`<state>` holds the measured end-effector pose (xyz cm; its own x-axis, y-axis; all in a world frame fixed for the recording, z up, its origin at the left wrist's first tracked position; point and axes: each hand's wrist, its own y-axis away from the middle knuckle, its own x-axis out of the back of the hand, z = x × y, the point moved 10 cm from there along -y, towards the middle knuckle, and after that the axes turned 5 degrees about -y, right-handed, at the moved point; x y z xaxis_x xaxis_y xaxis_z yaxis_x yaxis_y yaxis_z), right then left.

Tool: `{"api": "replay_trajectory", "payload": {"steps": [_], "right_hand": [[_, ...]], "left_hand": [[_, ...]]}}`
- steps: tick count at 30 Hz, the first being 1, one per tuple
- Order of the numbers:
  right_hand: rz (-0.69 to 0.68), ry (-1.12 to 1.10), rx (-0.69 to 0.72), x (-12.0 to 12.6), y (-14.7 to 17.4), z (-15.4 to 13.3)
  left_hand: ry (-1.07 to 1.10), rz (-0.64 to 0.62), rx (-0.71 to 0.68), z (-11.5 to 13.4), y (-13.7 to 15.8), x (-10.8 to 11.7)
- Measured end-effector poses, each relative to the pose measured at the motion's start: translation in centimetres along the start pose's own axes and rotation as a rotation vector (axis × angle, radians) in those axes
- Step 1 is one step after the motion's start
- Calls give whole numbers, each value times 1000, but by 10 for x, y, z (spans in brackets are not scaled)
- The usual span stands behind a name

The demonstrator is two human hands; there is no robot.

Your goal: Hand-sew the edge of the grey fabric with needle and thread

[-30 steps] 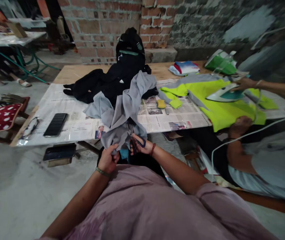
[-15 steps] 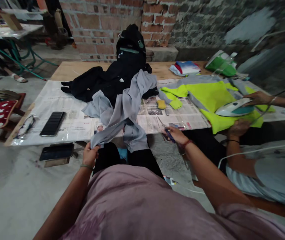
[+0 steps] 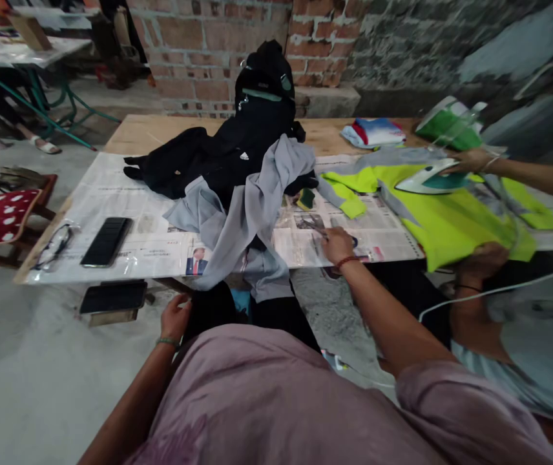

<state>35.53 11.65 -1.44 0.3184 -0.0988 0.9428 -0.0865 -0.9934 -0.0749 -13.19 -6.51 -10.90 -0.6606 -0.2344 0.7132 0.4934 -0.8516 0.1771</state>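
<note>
My right hand (image 3: pixel 338 247) is closed around a pair of scissors (image 3: pixel 315 226) low over the newspaper, blades pointing away to the left and part of the dark handle showing beside the fingers. Just beyond the blades lies a sponge (image 3: pixel 305 199), its dark green side showing with a yellow edge. By my left thigh, my left hand (image 3: pixel 176 316) has loosely bent fingers and nothing visible in it. A light grey garment (image 3: pixel 242 216) is draped from the table onto my lap, apart from both hands. Black clothing and a black bag (image 3: pixel 261 84) lie behind it.
To the right a co-worker's hand moves an iron (image 3: pixel 434 178) over a yellow-green and grey garment (image 3: pixel 465 219). A phone (image 3: pixel 106 241) and glasses (image 3: pixel 54 247) lie at the left of the newspaper-covered table (image 3: pixel 155 253). A white cord (image 3: pixel 509 294) hangs at the right.
My left hand has let go of the grey garment and dropped slightly. My right hand has moved the scissors forward over the table. The sponge now shows green, and the iron has moved farther back.
</note>
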Motion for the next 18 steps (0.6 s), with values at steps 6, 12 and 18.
{"api": "replay_trajectory", "payload": {"steps": [6, 12, 18], "right_hand": [[-29, -452, 289, -27, 60, -102], [-54, -381, 189, -56, 81, -119], [-135, -600, 81, -66, 86, -115]], "left_hand": [[73, 85, -286, 65, -6, 8], [65, -7, -555, 137, 6, -18], [-40, -49, -683, 180, 12, -37]]}}
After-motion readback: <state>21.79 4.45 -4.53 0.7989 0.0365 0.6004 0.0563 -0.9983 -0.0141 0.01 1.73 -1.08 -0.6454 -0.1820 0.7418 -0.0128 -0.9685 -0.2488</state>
